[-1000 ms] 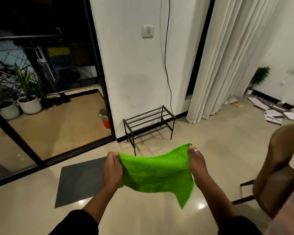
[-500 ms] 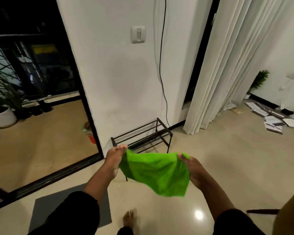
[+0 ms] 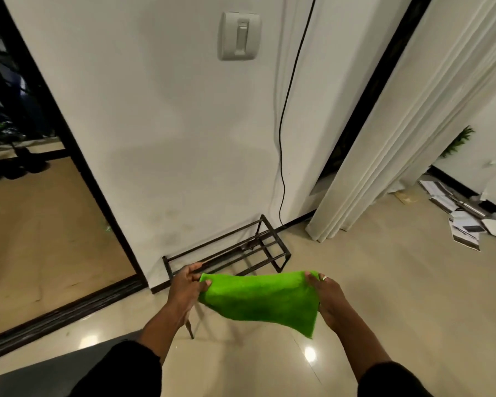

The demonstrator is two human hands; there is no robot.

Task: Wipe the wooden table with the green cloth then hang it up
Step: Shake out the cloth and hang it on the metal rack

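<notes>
The green cloth (image 3: pixel 261 299) is stretched flat between both hands, its lower right corner hanging down. My left hand (image 3: pixel 185 287) pinches its left upper corner and my right hand (image 3: pixel 327 299) pinches its right upper corner. The cloth hovers just in front of and above a low black metal rack (image 3: pixel 241 250) that stands on the floor against the white wall. The wooden table is out of view.
A black cable (image 3: pixel 282 156) runs down the wall beside a light switch (image 3: pixel 239 35). White curtains (image 3: pixel 384 144) hang at right, with papers (image 3: pixel 464 222) scattered on the floor beyond. A grey mat (image 3: pixel 49 373) lies at lower left by a glass door (image 3: pixel 40 219).
I have come closer to the wall and the rack. The cloth, still held by both hands, is pulled wider and flatter, now just over the rack's front.
</notes>
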